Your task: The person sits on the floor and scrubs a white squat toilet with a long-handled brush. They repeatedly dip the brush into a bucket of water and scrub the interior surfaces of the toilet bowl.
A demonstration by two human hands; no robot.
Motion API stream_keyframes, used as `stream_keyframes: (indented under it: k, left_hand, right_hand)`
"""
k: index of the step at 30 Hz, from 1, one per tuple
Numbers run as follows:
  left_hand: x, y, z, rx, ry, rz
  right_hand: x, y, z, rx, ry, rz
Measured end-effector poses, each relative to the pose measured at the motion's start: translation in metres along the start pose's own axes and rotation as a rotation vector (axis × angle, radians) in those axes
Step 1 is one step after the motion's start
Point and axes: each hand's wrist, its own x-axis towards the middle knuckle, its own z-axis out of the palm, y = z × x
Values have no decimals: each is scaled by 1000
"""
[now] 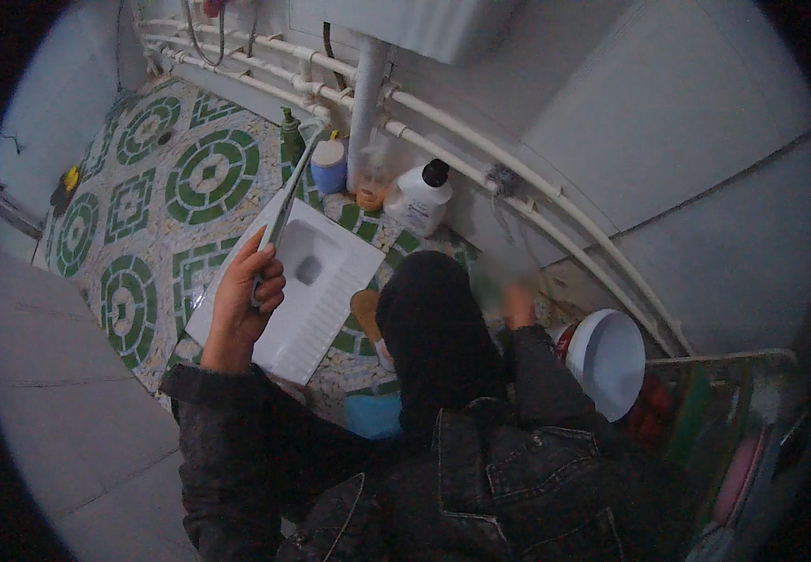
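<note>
My left hand (247, 298) grips the handle of a long-handled brush (293, 183), whose pale head points up towards the wall pipes. The brush slants over the far left edge of a white ceramic squat toilet (307, 281) set in the patterned floor. My right hand (520, 302) is low at the right, beyond my dark knee, close to the wall and left of a white bucket (609, 365). A blurred patch lies over its fingers, so whether it holds something cannot be seen.
Along the wall stand a green pump bottle (291, 137), a blue tub with a pale lid (329, 168), an orange container (371, 191) and a white bottle with a black cap (421, 197). White pipes (461, 123) run above them. A vertical pipe (368, 105) comes down behind the containers.
</note>
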Motion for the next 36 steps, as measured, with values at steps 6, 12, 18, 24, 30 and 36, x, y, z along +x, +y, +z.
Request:
stream_keyframes:
  k: [6,12,18,24,30,36]
  left_hand:
    - [8,-4,-6,-16,-53,-59]
    - [6,-5,-10,16,54,-28]
    - [-1,0,-10,26,10,12]
    - [7,-5,-8,-28,-61,-43]
    - [5,-5,-2,31,42,-26]
    - [0,-1,-6,18,37,13]
  right_hand:
    - [41,-26,12,156,-116,192]
    - [37,-25,12,186,-74,149]
    - [11,-11,7,124,-27,72]
    - [39,-31,5,217,-114,271]
    - [29,-39,0,369,54,151]
    - [-7,-40,-37,366,-117,441]
